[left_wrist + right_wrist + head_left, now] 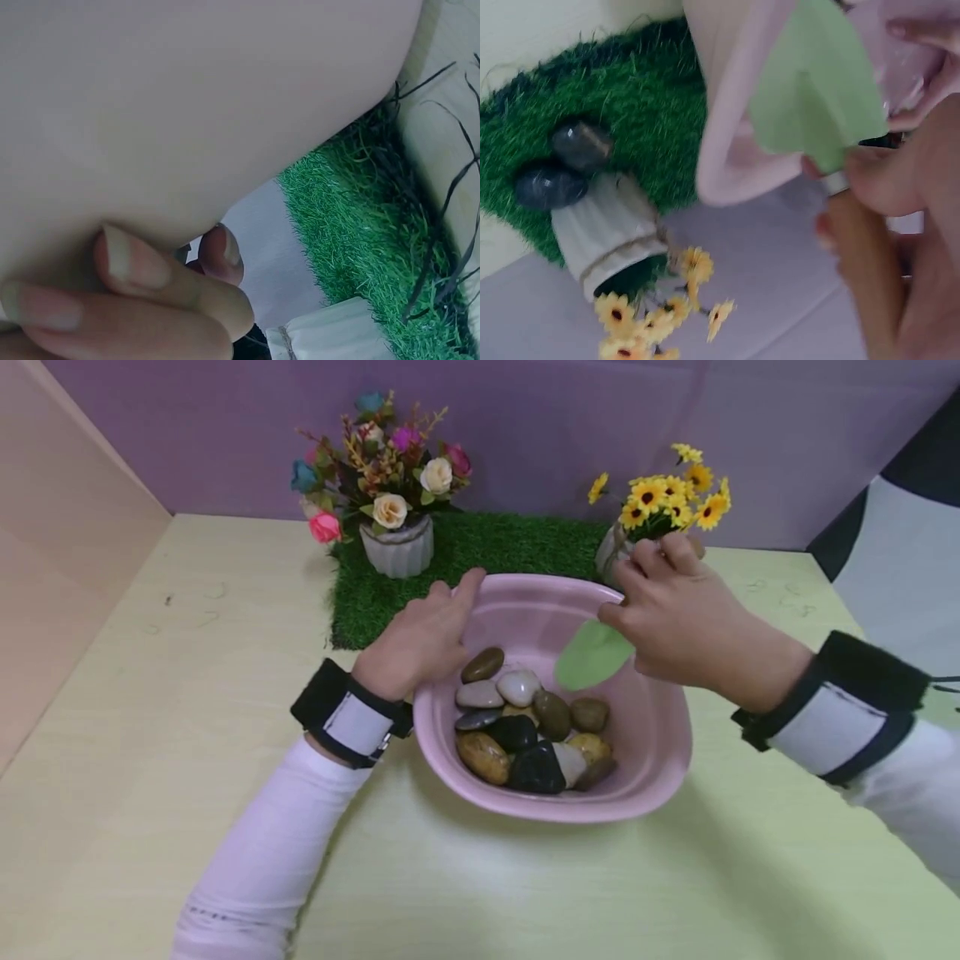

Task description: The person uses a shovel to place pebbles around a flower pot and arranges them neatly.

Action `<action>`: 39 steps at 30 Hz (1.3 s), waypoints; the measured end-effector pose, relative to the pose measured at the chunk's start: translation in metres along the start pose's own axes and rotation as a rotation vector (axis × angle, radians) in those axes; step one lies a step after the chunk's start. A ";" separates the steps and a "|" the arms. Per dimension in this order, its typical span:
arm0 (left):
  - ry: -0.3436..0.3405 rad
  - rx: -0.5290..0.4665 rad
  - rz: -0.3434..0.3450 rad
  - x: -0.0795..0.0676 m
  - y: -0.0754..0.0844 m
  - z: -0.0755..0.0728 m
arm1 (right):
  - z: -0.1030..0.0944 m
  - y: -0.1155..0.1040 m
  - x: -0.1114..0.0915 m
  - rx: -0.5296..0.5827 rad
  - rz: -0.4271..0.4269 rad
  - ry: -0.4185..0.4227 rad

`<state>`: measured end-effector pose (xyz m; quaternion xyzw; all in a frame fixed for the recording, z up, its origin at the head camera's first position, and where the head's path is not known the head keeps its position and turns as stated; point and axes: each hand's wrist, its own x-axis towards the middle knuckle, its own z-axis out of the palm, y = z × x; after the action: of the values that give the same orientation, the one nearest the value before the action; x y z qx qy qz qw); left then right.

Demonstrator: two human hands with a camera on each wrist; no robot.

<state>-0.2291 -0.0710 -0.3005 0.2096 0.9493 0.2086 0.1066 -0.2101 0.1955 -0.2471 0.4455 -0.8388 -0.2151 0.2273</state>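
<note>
A pink basin [551,808] stands on the table with several smooth stones [553,716] heaped in its near part. My left hand [420,643] grips the basin's left rim; in the left wrist view its fingers [142,315] are curled. With my right hand [678,618] I hold a small trowel above the basin's far right side. Its light green blade [594,655] points down over the inside. The right wrist view shows its wooden handle [866,262] in my grip. My hand hides that handle in the head view.
Behind the basin lies a strip of artificial grass [517,547]. A white pot [401,547] of mixed flowers stands on its left part, and yellow flowers [652,497] rise from a pot at right. Two dark stones [551,185] sit beside that right pot. A purple wall [540,435] closes the back.
</note>
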 end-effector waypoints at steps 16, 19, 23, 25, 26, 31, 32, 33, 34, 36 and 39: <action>0.022 0.001 0.008 -0.001 0.001 0.001 | -0.008 -0.005 0.014 0.042 0.102 -0.503; 0.022 0.002 0.003 -0.001 0.002 0.001 | -0.009 -0.007 0.015 0.053 0.120 -0.596; 0.012 0.004 -0.003 -0.001 0.001 0.001 | -0.010 -0.009 0.015 0.076 0.122 -0.652; 0.009 0.004 -0.003 -0.001 0.001 0.001 | -0.010 -0.010 0.015 0.070 0.108 -0.636; 0.009 0.003 -0.002 -0.001 0.001 0.001 | -0.010 -0.011 0.014 0.056 0.099 -0.616; 0.008 0.009 -0.002 0.000 0.001 0.002 | -0.015 -0.021 0.008 -0.027 0.071 -0.474; 0.009 0.009 -0.001 0.000 0.001 0.002 | -0.016 -0.023 0.007 -0.042 0.076 -0.461; 0.010 0.008 -0.001 0.000 0.001 0.002 | -0.018 -0.025 0.007 -0.051 0.084 -0.466; 0.011 0.007 -0.001 0.000 0.000 0.002 | -0.019 -0.026 0.007 -0.048 0.097 -0.478; 0.010 -0.002 -0.004 0.000 0.000 0.003 | -0.020 -0.026 0.008 -0.043 0.122 -0.540; 0.007 -0.015 -0.006 0.000 0.001 0.002 | -0.022 -0.022 0.009 -0.015 0.154 -0.668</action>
<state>-0.2279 -0.0692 -0.3015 0.2052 0.9487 0.2160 0.1054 -0.1878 0.1730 -0.2396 0.2841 -0.8964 -0.3377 -0.0413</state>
